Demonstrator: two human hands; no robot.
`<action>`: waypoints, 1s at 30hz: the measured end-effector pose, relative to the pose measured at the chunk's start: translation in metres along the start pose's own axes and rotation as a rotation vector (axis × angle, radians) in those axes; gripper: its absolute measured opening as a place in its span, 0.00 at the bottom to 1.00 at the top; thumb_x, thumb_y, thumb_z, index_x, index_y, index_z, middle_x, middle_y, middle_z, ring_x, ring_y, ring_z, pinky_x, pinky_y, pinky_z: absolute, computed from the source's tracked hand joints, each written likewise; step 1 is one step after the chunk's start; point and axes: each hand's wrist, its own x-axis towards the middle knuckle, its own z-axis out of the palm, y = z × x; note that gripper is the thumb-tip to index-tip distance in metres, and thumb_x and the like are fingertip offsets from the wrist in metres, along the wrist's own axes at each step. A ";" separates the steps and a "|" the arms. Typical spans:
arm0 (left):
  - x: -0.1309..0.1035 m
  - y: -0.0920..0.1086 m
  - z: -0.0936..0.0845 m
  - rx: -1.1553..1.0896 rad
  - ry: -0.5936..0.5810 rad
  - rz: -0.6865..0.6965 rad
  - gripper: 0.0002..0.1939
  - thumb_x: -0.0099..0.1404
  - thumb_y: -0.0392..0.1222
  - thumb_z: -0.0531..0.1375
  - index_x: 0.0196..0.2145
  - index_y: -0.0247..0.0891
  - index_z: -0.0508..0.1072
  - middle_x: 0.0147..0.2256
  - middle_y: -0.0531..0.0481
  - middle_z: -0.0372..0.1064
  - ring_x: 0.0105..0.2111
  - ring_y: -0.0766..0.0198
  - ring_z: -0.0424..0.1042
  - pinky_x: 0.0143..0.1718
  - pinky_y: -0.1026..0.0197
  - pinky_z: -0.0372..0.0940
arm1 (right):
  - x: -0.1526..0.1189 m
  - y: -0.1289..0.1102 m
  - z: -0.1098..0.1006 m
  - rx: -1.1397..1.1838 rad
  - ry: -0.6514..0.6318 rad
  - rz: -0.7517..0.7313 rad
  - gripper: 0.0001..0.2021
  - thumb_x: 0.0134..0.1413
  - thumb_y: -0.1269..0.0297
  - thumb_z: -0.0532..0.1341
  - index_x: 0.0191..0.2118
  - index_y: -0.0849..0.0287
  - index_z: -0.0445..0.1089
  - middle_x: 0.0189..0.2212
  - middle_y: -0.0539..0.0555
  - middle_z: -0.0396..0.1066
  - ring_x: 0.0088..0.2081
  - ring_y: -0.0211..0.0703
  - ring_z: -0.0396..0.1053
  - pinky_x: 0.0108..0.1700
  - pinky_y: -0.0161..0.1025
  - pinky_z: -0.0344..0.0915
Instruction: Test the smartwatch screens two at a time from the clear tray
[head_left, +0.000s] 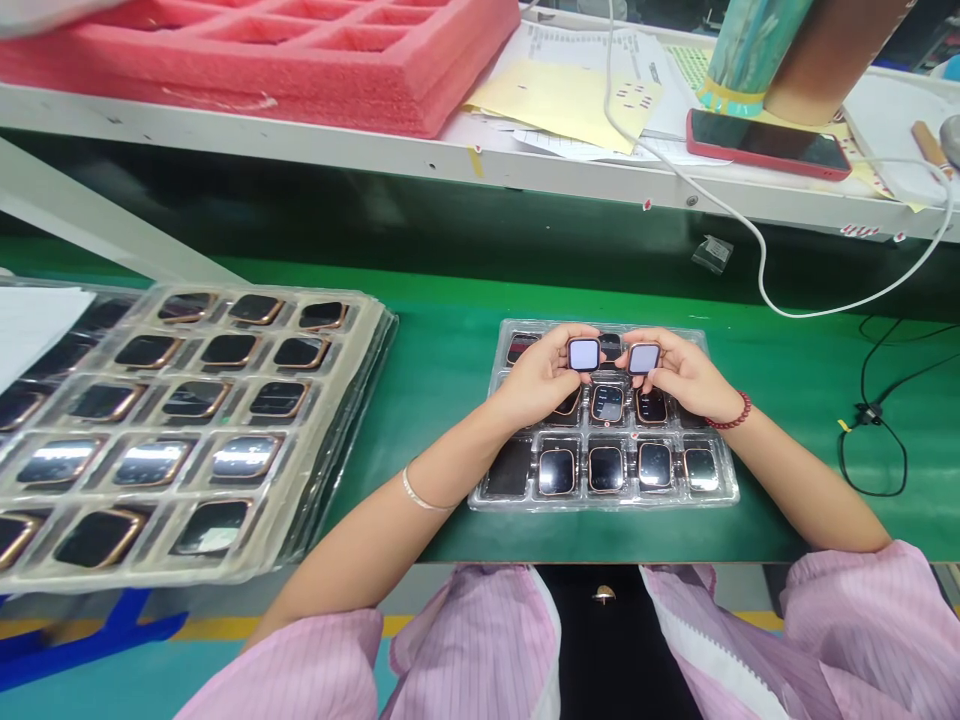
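Observation:
Above a clear plastic tray [600, 505], each of my hands holds one square smartwatch. My left hand [541, 378] is closed on a smartwatch [583, 354] with a lit, pale screen. In my right hand [686, 372] is another smartwatch [643, 358], its screen also pale and lit. Below them, several watches without straps lie in the tray's pockets, and a watch in the middle row [607, 403] shows lines on its screen. The nearest row holds dark-faced watches [606, 469]; its leftmost pocket [508, 470] has no watch. My hands hide part of the back row.
Stacked trays full of watches [202, 405] stand on the left of the green table [435, 400]. A shelf [540, 170] runs across the back, bearing red foam [427, 80], papers and a phone [769, 143]. A white cable [757, 240] hangs down; a black cable [874, 415] lies at right.

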 end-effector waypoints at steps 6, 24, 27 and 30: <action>0.000 0.001 0.001 0.047 0.011 0.002 0.26 0.53 0.29 0.62 0.50 0.37 0.69 0.48 0.44 0.72 0.47 0.58 0.74 0.48 0.56 0.70 | -0.001 0.001 0.000 -0.017 -0.008 -0.007 0.23 0.56 0.73 0.62 0.58 0.55 0.64 0.48 0.57 0.76 0.37 0.41 0.77 0.40 0.40 0.77; -0.001 0.000 0.000 0.046 0.012 0.017 0.20 0.56 0.30 0.61 0.48 0.37 0.71 0.48 0.43 0.74 0.39 0.61 0.76 0.41 0.58 0.71 | -0.002 -0.001 0.003 -0.020 0.001 0.006 0.19 0.58 0.73 0.60 0.55 0.59 0.67 0.44 0.57 0.78 0.33 0.37 0.76 0.36 0.38 0.77; -0.001 -0.001 0.000 0.048 0.015 0.008 0.21 0.56 0.30 0.61 0.49 0.37 0.71 0.46 0.43 0.75 0.44 0.57 0.76 0.42 0.57 0.72 | -0.002 -0.002 0.003 -0.033 0.003 0.001 0.18 0.58 0.72 0.61 0.55 0.59 0.67 0.44 0.57 0.78 0.33 0.38 0.76 0.36 0.38 0.77; -0.001 0.000 0.000 0.034 0.007 0.006 0.22 0.56 0.31 0.61 0.50 0.37 0.70 0.44 0.43 0.76 0.46 0.55 0.77 0.44 0.56 0.72 | -0.002 -0.004 0.004 -0.042 0.001 -0.006 0.18 0.57 0.73 0.61 0.54 0.59 0.68 0.44 0.57 0.78 0.33 0.38 0.76 0.37 0.38 0.76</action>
